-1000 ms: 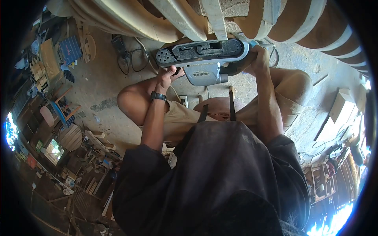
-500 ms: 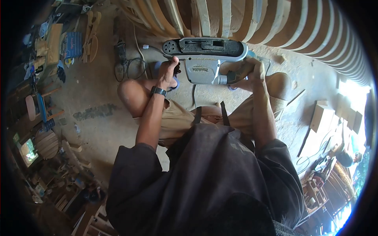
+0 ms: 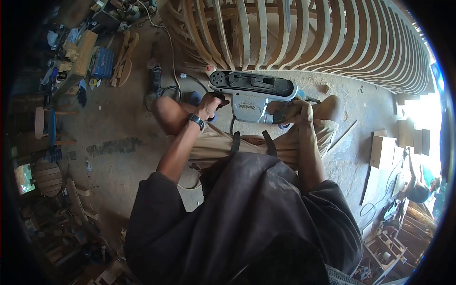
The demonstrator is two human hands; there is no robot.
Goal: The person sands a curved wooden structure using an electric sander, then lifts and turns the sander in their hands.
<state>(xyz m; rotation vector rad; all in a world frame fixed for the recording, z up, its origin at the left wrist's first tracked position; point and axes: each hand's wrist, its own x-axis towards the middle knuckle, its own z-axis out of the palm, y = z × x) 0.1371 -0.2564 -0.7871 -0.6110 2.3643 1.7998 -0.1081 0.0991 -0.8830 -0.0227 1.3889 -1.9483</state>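
A grey-and-black belt sander (image 3: 249, 105) is held level between my two hands, its side facing up. My left hand (image 3: 207, 106) is closed around the black handle at the sander's left end, with a watch on the wrist. At the other end, my right hand (image 3: 300, 113) is wrapped around the dark grip; part of its fingers is hidden. Just beyond the sander rises a curved wooden rib frame (image 3: 261, 35), made of many pale slats. From this angle I cannot tell whether the sander touches it.
A power tool (image 3: 155, 78) with a cable lies on the floor to the left. Farther left are a blue case (image 3: 103, 62) and curved wooden pieces (image 3: 123, 64). Wooden blocks (image 3: 383, 149) stand at right, near another person (image 3: 418, 187).
The view has tilted, so more of the rib frame shows and the sander sits lower in it. My left thumb, raised against the sander before, is now down at the handle.
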